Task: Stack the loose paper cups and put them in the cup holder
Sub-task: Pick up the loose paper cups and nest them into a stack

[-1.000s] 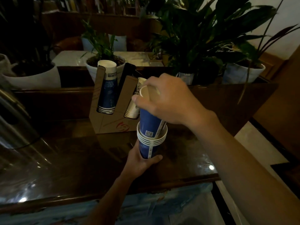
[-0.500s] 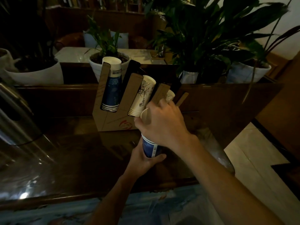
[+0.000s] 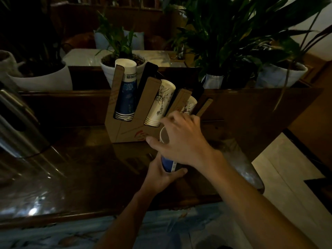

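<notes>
A stack of blue paper cups [image 3: 168, 163] stands just above the dark wooden counter [image 3: 86, 169], in front of the cardboard cup holder [image 3: 125, 131]. My left hand [image 3: 161, 174] grips the stack's lower part from below. My right hand [image 3: 181, 141] wraps over its top, covering most of the rim. The holder's left slot holds upside-down blue cups [image 3: 126, 97]. Its middle slot holds white printed cups [image 3: 160, 105], and another white stack [image 3: 189, 106] sits in a slot to the right, partly hidden by my right hand.
White plant pots [image 3: 41, 79] and leafy plants [image 3: 224, 38] line the ledge behind the holder. A shiny metal vessel [image 3: 16, 126] stands at the left. The counter's front edge [image 3: 107, 214] runs below my arms, and a pale floor [image 3: 287, 177] lies to the right.
My right hand has pushed the upper blue cup down into the stack held by my left hand. The stack is shorter now, and the view has shifted slightly downward.
</notes>
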The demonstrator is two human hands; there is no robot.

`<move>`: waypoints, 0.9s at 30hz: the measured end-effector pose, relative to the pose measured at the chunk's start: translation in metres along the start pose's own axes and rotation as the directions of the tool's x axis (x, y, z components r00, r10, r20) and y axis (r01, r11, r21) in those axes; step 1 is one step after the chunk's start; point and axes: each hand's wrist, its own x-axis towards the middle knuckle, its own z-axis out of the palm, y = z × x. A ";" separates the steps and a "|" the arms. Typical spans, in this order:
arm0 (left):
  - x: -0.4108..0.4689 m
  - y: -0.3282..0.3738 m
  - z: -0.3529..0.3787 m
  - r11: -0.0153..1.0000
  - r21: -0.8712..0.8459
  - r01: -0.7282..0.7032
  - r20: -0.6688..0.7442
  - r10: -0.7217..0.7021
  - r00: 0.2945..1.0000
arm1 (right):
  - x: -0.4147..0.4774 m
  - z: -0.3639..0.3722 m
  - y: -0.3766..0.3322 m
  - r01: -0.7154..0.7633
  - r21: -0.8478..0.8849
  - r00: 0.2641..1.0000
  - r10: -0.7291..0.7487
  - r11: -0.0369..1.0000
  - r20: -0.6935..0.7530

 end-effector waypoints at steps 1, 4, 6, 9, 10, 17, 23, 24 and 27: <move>0.000 -0.001 0.000 1.000 0.009 0.003 -0.004 -0.002 1.000 | 0.003 -0.006 0.005 0.104 0.013 0.992 -0.104 0.995 0.068; 0.002 -0.001 0.000 0.999 0.045 -0.007 -0.019 0.008 1.000 | 0.014 -0.017 0.013 0.311 0.044 0.919 -0.312 0.949 0.241; 0.002 0.001 0.000 0.998 0.066 -0.013 -0.015 0.014 1.000 | 0.017 -0.017 0.013 0.367 0.054 0.879 -0.365 0.929 0.307; 0.004 -0.001 0.000 0.996 0.079 -0.040 -0.003 0.040 0.999 | 0.015 -0.010 0.015 0.407 0.051 0.864 -0.402 0.912 0.303; 0.004 -0.002 0.000 0.995 0.084 -0.046 -0.006 0.047 0.999 | 0.015 -0.007 0.015 0.410 0.047 0.868 -0.406 0.911 0.285; 0.004 -0.002 0.000 0.990 0.133 -0.050 -0.024 0.054 0.998 | 0.015 0.001 0.017 0.420 0.013 0.879 -0.410 0.907 0.241; 0.004 -0.005 0.000 0.990 0.113 -0.084 -0.022 0.087 0.996 | -0.005 0.004 0.020 0.356 0.001 0.934 -0.356 0.934 0.008; 0.005 -0.005 0.000 0.987 0.124 -0.102 -0.018 0.105 0.994 | -0.011 0.005 0.022 0.359 -0.001 0.933 -0.359 0.933 -0.027; 0.006 -0.005 0.000 0.980 0.118 -0.162 -0.019 0.165 0.986 | -0.023 0.009 0.029 0.356 -0.009 0.931 -0.355 0.935 -0.080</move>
